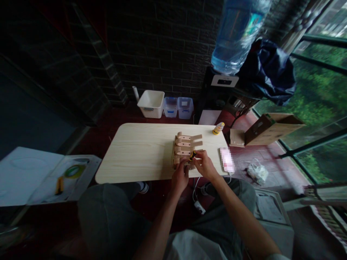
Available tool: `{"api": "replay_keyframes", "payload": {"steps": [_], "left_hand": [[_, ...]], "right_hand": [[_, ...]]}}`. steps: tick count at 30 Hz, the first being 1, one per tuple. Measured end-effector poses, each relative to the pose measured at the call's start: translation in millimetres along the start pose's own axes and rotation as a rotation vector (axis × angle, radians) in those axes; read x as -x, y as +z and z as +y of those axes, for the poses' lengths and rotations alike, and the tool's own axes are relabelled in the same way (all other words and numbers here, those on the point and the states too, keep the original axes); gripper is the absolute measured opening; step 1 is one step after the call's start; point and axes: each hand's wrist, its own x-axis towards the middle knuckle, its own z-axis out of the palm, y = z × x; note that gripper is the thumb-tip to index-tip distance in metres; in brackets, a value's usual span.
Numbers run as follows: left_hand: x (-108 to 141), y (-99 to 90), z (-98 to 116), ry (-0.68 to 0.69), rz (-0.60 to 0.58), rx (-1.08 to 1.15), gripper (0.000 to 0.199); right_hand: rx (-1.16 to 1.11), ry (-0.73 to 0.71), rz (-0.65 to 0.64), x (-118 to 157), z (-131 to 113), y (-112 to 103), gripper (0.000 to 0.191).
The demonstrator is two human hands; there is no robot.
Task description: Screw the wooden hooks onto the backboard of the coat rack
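Observation:
On the pale wooden table (143, 151) lies a brown wooden assembly (184, 142), with several strips in rows and dark screw heads or holes in them. My right hand (205, 166) is closed around a small black and yellow screwdriver (192, 155), whose tip end is over the near right part of the assembly. At the near edge, my left hand (180, 177) has its fingers closed on the assembly, close to the screwdriver. The fingers hide that part of the wood, and the point of contact is too small to make out.
A small yellow-based clear container (218, 128) stands at the table's far right corner. A pixelated phone (227, 159) with a cable lies on the right edge. Storage bins (150, 104) sit behind the table, beside a water dispenser (224, 81). An open white case (78, 177) is at left.

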Motion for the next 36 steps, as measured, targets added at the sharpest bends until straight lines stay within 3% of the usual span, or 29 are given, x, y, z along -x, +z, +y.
{"api": "replay_keyframes", "payload": {"steps": [6,16,27,36], "left_hand": [[-1,-0.1,-1,-0.025,-0.033,0.009,0.038],[0,0.5,-2,-0.013,-0.029,-0.001,0.038],[0,-0.5,0,-0.023,-0.034,-0.001,0.039],[-1,-1.4,1,-0.02,-0.036,-0.015,0.037]], "right_hand": [[0.012,0.029,-0.08,-2,-11,-6,0.027],[0.112,-0.055,0.029,4,5,7,0.028],[0.063,-0.006,-0.048,-1,-9,1,0.029],[0.078,-0.021,0.007,0,6,8,0.027]]}}
